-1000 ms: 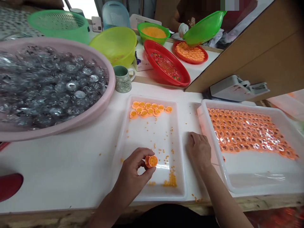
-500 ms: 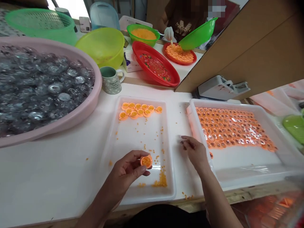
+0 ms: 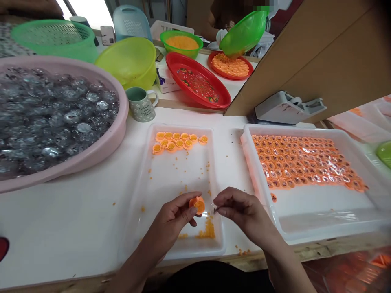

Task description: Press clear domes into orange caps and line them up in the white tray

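Observation:
My left hand [image 3: 180,215] grips a small orange cup [image 3: 198,205] between thumb and fingers, its open mouth showing yellow grains. Just to the right, my right hand [image 3: 241,207] pinches a small clear piece with a dark mark [image 3: 215,210], mostly hidden by the fingertips. Both hands are over the near right part of a white tray [image 3: 165,191]. At that tray's far end stand several more orange cups [image 3: 179,143] filled with yellow grains. Loose yellow grains [image 3: 209,228] gather in its near right corner.
A second white tray [image 3: 317,215] on the right holds rows of orange cups with clear, dark-marked tops [image 3: 299,158]. At left stands a pink tub [image 3: 120,110] of clear plastic pieces. A mug [image 3: 142,106], red tray [image 3: 198,83] and tape dispenser [image 3: 287,108] lie beyond. Another person works opposite.
My right hand has moved left and nearer, close to the orange cup, with the clear piece in its fingers. My left hand has shifted slightly right, tilting the cup. The person opposite lowered the green basin.

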`<state>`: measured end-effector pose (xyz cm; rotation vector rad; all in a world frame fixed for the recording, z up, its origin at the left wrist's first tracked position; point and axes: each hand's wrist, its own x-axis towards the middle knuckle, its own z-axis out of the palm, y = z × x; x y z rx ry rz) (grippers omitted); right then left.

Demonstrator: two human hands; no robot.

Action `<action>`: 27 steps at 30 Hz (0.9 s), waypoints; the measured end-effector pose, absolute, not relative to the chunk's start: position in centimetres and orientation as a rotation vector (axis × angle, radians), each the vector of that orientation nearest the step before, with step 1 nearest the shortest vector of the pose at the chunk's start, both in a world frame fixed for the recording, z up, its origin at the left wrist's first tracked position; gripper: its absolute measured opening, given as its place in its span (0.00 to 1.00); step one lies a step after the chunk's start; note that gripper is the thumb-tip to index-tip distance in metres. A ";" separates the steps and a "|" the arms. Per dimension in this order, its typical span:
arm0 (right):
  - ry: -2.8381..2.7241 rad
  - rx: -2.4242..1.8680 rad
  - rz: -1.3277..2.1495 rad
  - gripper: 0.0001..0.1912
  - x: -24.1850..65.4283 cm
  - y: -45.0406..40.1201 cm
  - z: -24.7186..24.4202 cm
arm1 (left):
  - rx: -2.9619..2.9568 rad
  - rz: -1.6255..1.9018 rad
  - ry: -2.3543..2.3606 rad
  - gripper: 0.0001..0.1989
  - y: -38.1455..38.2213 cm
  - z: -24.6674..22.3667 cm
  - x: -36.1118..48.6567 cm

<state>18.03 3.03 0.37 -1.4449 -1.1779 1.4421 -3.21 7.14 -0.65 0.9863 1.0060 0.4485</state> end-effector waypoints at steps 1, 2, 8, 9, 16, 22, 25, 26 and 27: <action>-1.316 -1.434 1.403 0.07 17.6 3.1 0.7 | 1.001 0.422 0.991 0.18 7.1 -0.6 -3.1; -1.453 -1.420 1.351 0.10 17.2 3.3 1.0 | 1.014 0.397 0.969 0.19 7.0 -0.5 -2.9; -1.917 -1.322 0.982 0.17 15.5 3.3 1.7 | 1.078 0.372 0.901 0.07 6.4 -0.4 -2.2; -1.899 -1.345 0.895 0.16 15.3 3.1 1.5 | 1.084 0.393 0.909 0.08 6.3 -0.4 -2.2; -1.379 -1.583 0.959 0.05 14.4 0.5 -0.6 | 1.246 0.581 0.943 0.13 5.7 -0.3 -2.5; -1.448 -1.470 0.810 0.11 14.5 -0.1 0.3 | 1.434 0.622 0.917 0.13 5.4 0.2 -2.2; -1.540 -1.419 0.787 0.15 14.8 -0.1 0.8 | 1.497 0.632 0.905 0.12 5.3 0.5 -2.1; -1.565 -1.410 0.778 0.16 14.9 -0.1 0.8 | 1.514 0.642 0.902 0.11 5.3 0.5 -2.0; -1.583 -1.408 0.762 0.17 15.0 -0.1 0.9 | 1.529 0.651 0.902 0.11 5.3 0.5 -2.0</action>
